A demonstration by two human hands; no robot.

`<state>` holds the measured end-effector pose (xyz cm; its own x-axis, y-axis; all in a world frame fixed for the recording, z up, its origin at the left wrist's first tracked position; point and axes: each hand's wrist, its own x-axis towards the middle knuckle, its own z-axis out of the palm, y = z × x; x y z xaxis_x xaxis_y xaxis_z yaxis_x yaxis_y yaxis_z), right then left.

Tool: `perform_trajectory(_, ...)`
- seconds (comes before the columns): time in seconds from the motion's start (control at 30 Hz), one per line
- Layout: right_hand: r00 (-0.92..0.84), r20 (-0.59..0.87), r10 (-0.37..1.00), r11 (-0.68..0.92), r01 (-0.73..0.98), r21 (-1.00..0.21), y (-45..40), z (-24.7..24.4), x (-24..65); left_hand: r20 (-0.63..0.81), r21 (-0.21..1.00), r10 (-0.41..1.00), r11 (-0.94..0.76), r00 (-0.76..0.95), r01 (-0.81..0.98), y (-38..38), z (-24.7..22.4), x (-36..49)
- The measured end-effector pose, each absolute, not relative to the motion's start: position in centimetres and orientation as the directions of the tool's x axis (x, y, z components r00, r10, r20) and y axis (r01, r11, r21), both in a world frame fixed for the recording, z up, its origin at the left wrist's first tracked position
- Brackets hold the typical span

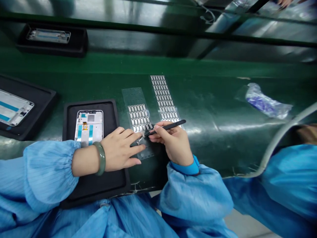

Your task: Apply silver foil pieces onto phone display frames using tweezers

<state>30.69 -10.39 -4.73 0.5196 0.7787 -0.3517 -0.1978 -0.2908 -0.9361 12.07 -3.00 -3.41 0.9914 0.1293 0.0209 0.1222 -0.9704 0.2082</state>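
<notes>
My right hand point(170, 138) is closed round black tweezers point(168, 127), their tips down at the lower rows of a clear sheet point(133, 96) of small silvery parts. Over the near end of that sheet, my left hand point(122, 147) lies palm down with its fingers stretched out, fingertips beside the tweezer tips. Whether a part is between the tips is too small to tell. Just beyond my hands is a second sheet point(162, 96), full of the same parts. Partly behind my left forearm, a phone frame point(89, 124) with blue strips rests in a black tray point(109, 112).
More phone frames sit in a black tray point(47, 99) at the left and a black tray point(76, 43) at the back. A crumpled plastic bag point(268, 100) lies on the green bench point(210, 96) at the right. A person's blue sleeve point(292, 178) and a pale curved tube point(269, 148) are at the right edge.
</notes>
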Motion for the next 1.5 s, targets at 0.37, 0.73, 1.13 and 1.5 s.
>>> perform_trajectory(0.37,0.549,-0.361,0.754,-0.196,-0.336,-0.921,-10.4,-2.9,30.1,0.123,0.406,0.21,-0.903,0.97,0.144,-2.6,-2.8,11.9)
perform_trajectory(0.73,0.464,0.003,0.886,0.05,-0.09,-0.995,-9.6,-1.4,24.0,0.071,0.876,0.656,-0.401,0.751,0.268,-1.6,0.6,8.1)
perform_trajectory(1.13,0.391,-0.069,0.918,0.008,-0.19,-0.982,-5.4,-0.5,22.5,0.159,0.347,0.544,-0.812,0.824,0.47,4.0,-2.3,0.3)
perform_trajectory(1.5,0.219,-0.157,0.963,-0.121,-0.172,-0.978,-2.3,-2.4,19.3,0.136,0.43,0.615,-0.743,0.777,0.513,-1.2,-3.2,-1.1)
